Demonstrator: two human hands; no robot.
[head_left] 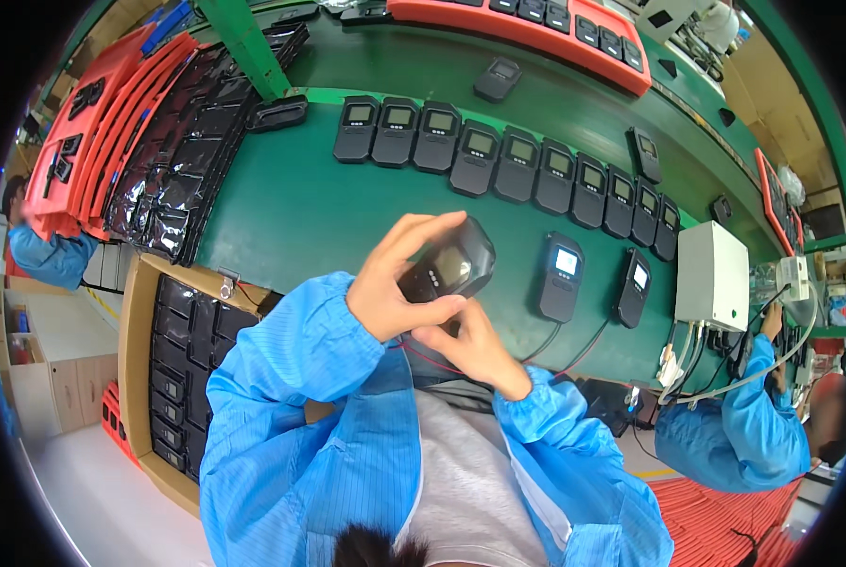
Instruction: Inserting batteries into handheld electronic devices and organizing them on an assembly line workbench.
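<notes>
My left hand (399,279) grips a black handheld device (453,265) with a small screen, held up close over the green table (291,208). My right hand (475,345) is just below it, fingers touching the device's lower edge where a red and black cable leaves it. Both arms wear blue sleeves. A curved row of several matching black devices (508,165) lies on the table beyond. Two more devices (560,276) lie to the right with lit screens and cables attached.
A cardboard box (138,340) of black devices stands at my left. Stacks of black bags (187,151) and red trays (92,132) lie at far left, another red tray (527,33) at the back. A white box (713,276) sits at right, beside a person's blue sleeve (744,416).
</notes>
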